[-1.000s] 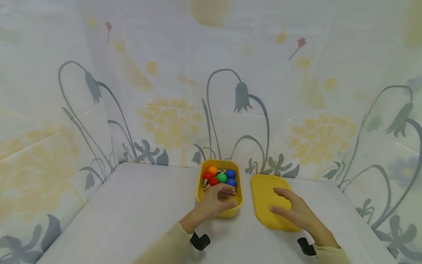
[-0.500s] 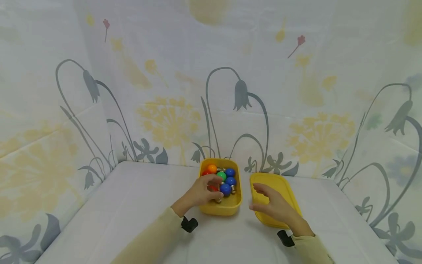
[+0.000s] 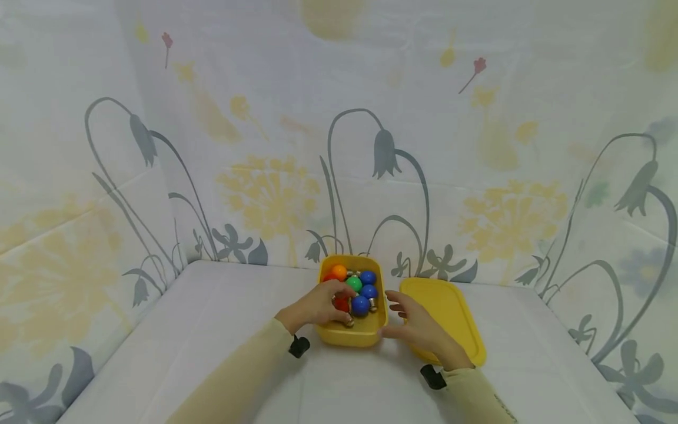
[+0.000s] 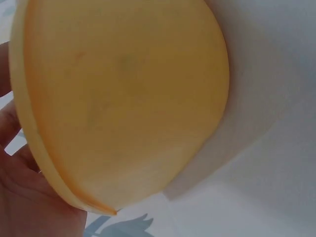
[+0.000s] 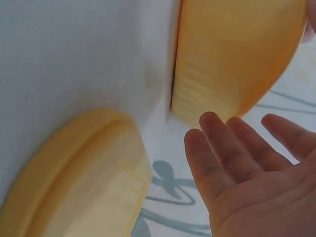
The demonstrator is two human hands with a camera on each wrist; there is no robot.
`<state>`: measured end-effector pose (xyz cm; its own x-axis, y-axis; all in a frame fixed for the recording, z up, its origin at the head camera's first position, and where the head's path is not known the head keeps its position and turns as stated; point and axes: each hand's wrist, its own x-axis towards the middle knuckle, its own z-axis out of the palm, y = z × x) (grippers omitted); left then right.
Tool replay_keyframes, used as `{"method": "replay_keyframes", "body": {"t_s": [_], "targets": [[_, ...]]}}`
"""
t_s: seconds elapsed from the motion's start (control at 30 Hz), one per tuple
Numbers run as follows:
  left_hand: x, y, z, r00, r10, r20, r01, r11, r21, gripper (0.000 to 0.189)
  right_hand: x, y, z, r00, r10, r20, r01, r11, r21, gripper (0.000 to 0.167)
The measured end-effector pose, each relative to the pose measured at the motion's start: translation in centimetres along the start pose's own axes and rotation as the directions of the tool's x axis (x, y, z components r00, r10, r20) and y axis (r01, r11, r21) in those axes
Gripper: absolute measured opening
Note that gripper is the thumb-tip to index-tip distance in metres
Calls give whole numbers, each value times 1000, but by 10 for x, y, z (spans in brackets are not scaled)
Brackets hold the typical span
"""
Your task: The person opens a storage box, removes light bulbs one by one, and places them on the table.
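Observation:
A yellow plastic box point(image 3: 350, 338) stands on the white cloth, holding small bulbs with metal bases. My left hand point(image 3: 318, 303) reaches over its left side, fingers and thumb curved on either side of a red bulb point(image 3: 341, 304); whether they pinch it I cannot tell. In the left wrist view, part of that hand point(image 4: 29, 197) shows behind the box's rim. A blue bulb point(image 3: 361, 305) lies just right of its thumb. My right hand point(image 3: 418, 331) is beside the box's right side, holding nothing. In the right wrist view its fingers point(image 5: 217, 143) are spread and nearly straight.
The yellow lid point(image 3: 450, 309) lies flat to the right of the box, partly under my right hand in the head view. Green point(image 3: 354, 284) and orange point(image 3: 338, 271) bulbs lie farther back in the box. A flower-printed cloth wall point(image 3: 275, 206) rises behind.
My left hand has shifted left and away from me, uncovering the blue bulb and the front of the box. My right hand has moved left from over the lid to the box's right side.

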<state>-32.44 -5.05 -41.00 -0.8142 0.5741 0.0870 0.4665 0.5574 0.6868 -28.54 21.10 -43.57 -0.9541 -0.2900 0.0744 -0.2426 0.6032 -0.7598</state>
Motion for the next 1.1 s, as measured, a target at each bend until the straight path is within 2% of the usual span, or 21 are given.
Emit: {"method": "replay_keyframes", "body": {"t_s": [0.3,0.6,0.87,1.1], "targets": [[8,-2,-1,998,28,54,-36,989,144,45,0,-5,7,999,35,10,-36,998,54,91],[16,-3,5,996,19,91,-48,946,320,43,1,-6,12,997,78,23,-79,992,94,104],[16,1,7,995,20,99,-55,928,368,39,0,-6,15,997,66,48,-71,991,114,106],[17,-2,10,994,23,103,-64,907,417,34,0,-8,16,995,93,48,-98,988,116,106]]}}
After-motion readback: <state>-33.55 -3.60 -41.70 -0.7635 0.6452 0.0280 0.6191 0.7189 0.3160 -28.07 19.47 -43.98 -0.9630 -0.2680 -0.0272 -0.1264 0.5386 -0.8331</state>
